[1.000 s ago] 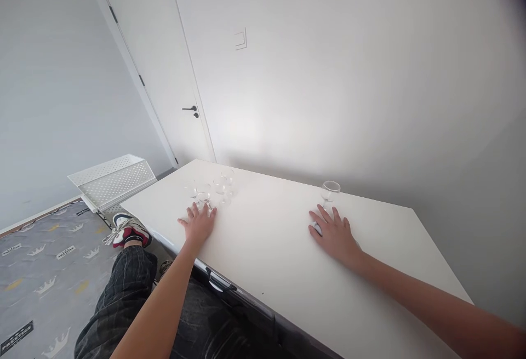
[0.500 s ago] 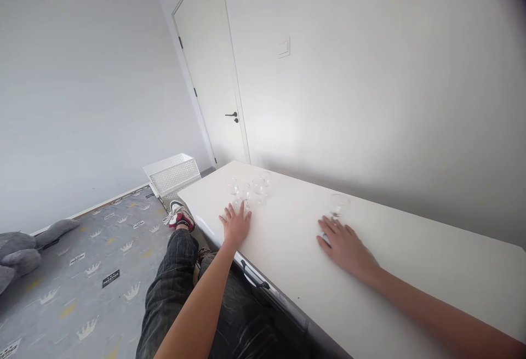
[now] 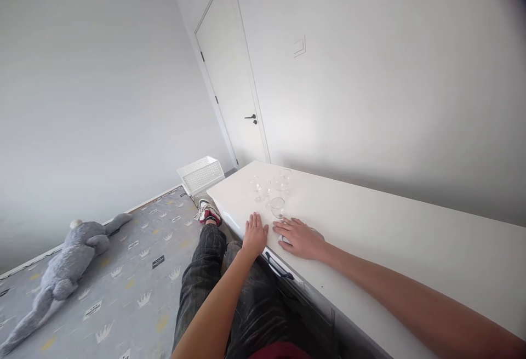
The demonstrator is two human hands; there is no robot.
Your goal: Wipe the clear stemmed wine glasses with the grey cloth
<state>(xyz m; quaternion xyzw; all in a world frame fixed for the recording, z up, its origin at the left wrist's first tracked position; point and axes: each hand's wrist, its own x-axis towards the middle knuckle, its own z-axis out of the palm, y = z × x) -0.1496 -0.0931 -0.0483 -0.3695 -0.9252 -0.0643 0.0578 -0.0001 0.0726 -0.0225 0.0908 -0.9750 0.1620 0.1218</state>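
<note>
Several clear stemmed glasses (image 3: 265, 189) stand grouped near the far left end of the white tabletop (image 3: 370, 249). One more clear glass (image 3: 278, 205) stands a little nearer, just beyond the fingertips of my right hand (image 3: 302, 238). Those fingers lie low over the table at its foot, which they hide. A small pale grey thing (image 3: 284, 239) shows between thumb and forefinger; its kind is unclear. My left hand (image 3: 255, 235) rests flat, palm down, at the table's front edge, left of the right hand, holding nothing.
A white perforated basket (image 3: 201, 175) stands past the table's left end. The drawer handle (image 3: 279, 267) is below the front edge, beside my legs (image 3: 201, 282). A grey plush toy (image 3: 78, 255) lies on the patterned floor mat (image 3: 135, 277). A closed door (image 3: 230, 74) is behind.
The single glass has moved left along the table together with my right hand, toward the group. My left hand has drawn back from the group to the front edge. The view has turned left.
</note>
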